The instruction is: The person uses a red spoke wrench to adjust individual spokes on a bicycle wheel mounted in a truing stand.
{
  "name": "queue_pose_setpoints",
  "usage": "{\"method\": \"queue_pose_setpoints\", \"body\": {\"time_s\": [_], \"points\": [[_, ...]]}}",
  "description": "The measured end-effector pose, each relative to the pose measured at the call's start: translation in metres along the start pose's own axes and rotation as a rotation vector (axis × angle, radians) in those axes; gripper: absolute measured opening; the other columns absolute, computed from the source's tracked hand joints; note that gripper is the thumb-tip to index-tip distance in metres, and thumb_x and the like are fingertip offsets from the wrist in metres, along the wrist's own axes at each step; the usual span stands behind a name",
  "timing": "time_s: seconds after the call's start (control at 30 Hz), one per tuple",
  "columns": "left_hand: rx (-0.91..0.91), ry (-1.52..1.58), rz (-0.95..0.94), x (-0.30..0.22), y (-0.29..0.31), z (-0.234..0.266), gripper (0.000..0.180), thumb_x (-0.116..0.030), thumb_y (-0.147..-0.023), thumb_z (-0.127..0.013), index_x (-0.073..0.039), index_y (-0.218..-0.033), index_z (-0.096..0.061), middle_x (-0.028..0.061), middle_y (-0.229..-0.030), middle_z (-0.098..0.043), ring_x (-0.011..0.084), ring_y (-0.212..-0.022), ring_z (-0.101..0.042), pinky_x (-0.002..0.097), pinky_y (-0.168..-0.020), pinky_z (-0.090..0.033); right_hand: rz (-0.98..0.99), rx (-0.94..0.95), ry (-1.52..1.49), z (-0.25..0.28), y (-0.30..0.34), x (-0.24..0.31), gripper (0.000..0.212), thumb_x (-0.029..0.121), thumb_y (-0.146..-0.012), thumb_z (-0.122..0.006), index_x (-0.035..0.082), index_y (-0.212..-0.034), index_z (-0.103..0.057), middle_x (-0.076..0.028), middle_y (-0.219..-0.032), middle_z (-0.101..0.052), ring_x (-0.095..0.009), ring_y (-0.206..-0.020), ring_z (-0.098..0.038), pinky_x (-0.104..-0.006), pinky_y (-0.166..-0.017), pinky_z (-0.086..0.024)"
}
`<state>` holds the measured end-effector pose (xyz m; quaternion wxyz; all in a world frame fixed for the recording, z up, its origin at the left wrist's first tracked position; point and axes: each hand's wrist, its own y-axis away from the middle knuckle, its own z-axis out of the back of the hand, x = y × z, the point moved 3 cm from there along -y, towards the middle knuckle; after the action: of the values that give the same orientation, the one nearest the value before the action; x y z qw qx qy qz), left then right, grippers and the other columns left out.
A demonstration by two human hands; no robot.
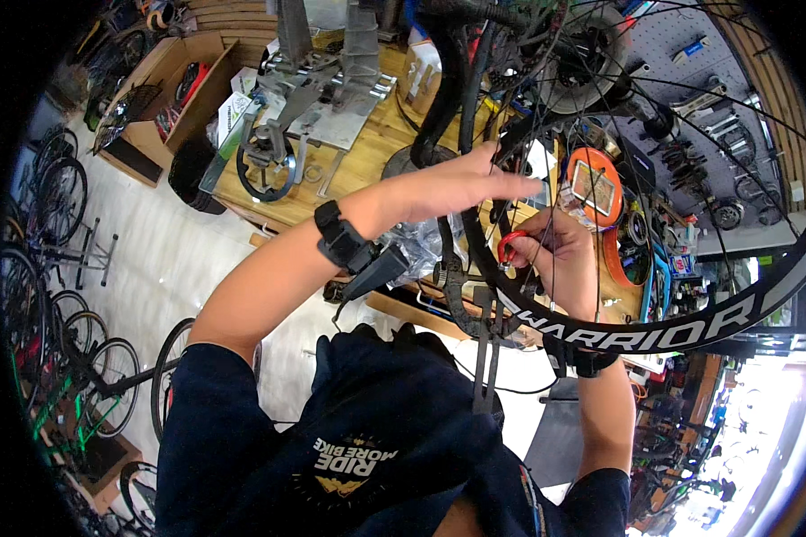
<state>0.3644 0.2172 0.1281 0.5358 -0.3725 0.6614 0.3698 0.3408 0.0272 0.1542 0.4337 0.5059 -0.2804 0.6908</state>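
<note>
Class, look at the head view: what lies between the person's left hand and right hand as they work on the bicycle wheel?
In the head view, thin spokes cross between the left hand and right hand, which holds a small red tool.

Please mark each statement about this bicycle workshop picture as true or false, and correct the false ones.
1. The right hand pinches a small red tool at the spokes. True.
2. The left hand holds a hammer. False: it holds no hammer; it rests with flat fingers against the wheel's spokes.
3. The bicycle rim is black with white lettering. True.
4. The left wrist is bare. False: it wears a black strap.
5. The workbench behind the wheel is wooden. True.
</note>
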Motion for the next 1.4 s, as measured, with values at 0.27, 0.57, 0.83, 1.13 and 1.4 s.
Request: {"method": "queue_pose_setpoints", "body": {"time_s": [0.27,0.57,0.83,1.13,1.4], "points": [[-0.054,-0.343,-0.058,0.006,-0.012,0.001,0.094,-0.048,-0.085,-0.076,0.015,-0.137,-0.03,0.0122,-0.104,-0.06,0.0118,-0.086,-0.059,0.0231,-0.073,-0.048,0.162,0.039,-0.091,0.017,0.018,-0.015,0.01,-0.01,-0.088,-0.064,-0.004,-0.095,-0.061,-0.008,-0.085,-0.068,-0.014,-0.076,-0.067,-0.0276,-0.07,-0.056],[-0.087,-0.358,-0.062,0.002,-0.011,-0.005,0.081,-0.043,-0.085,-0.078,0.011,-0.131,-0.038,0.0121,-0.103,-0.063,0.0116,-0.088,-0.06,0.0245,-0.071,-0.048,0.128,-0.056,-0.097,0.019,0.028,-0.006,0.012,-0.01,-0.085,-0.068,-0.002,-0.09,-0.06,-0.008,-0.081,-0.067,-0.012,-0.072,-0.065,-0.0242,-0.064,-0.053],[-0.127,-0.236,-0.278,0.009,-0.016,-0.002,0.08,-0.051,-0.08,-0.08,0.014,-0.113,-0.046,0.0076,-0.078,-0.061,0.0098,-0.066,-0.055,0.0236,-0.052,-0.043,0.134,-0.411,-0.013,0.08,0.035,0.005,0.005,-0.004,-0.091,-0.061,-0.003,-0.096,-0.062,-0.009,-0.081,-0.068,-0.011,-0.066,-0.062,-0.0234,-0.066,-0.052],[-0.059,-0.255,-0.08,-0.025,0.0,-0.018,0.065,-0.054,-0.082,-0.076,0.005,-0.098,-0.053,0.0082,-0.078,-0.065,0.0118,-0.072,-0.062,0.0241,-0.063,-0.048,0.017,-0.06,-0.138,0.037,0.02,-0.023,0.016,-0.003,-0.091,-0.062,-0.005,-0.108,-0.062,-0.013,-0.099,-0.072,-0.014,-0.082,-0.067,-0.0261,-0.074,-0.055],[-0.107,-0.217,-0.141,-0.031,0.006,-0.029,0.07,-0.07,-0.077,-0.07,-0.003,-0.059,-0.064,0.004,-0.056,-0.058,0.0114,-0.054,-0.059,0.0242,-0.052,-0.043,0.093,-0.018,-0.043,0.019,0.015,-0.012,0.021,-0.004,-0.091,-0.062,-0.006,-0.112,-0.06,-0.012,-0.101,-0.072,-0.014,-0.091,-0.068,-0.027,-0.08,-0.054]]}}
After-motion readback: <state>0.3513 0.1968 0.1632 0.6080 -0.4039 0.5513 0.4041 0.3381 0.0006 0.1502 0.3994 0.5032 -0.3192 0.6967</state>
